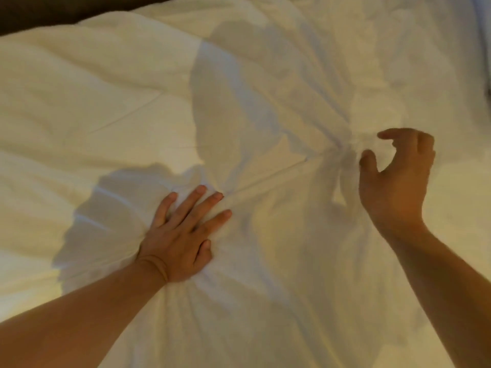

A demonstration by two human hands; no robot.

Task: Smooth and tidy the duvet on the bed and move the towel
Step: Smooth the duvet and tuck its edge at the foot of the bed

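Duvet (pixel 265 88): white, spread over the bed and filling almost the whole view, its surface rumpled with soft folds and long creases. Two sets of creases radiate from two spots, one under each hand, and a taut ridge of cloth runs between them, rising from the near left toward the right. Left hand (pixel 183 235): near left of centre, palm down on the duvet, fingers straight and spread, thumb tucked at the side, pressing the cloth flat so that it gathers in small pleats round the wrist and heel of the palm; it holds nothing. Bare left forearm: enters from the near left corner. Right hand (pixel 396 176): right of centre and farther off than the left, raised slightly, fingers curled like a claw, thumb and forefinger closing on a small bunched knot of duvet cloth; the pinch looks loose, and the outer fingers hang curled above the cloth without touching it. Bare right forearm: enters from the near right corner. Shadows: a broad grey shape lies across the middle of the duvet, and a darker one sits just left of the left hand. Dark strip (pixel 39 14): far left corner, beyond the duvet's edge, brown, too blurred to tell what it is. Towel: not seen here.
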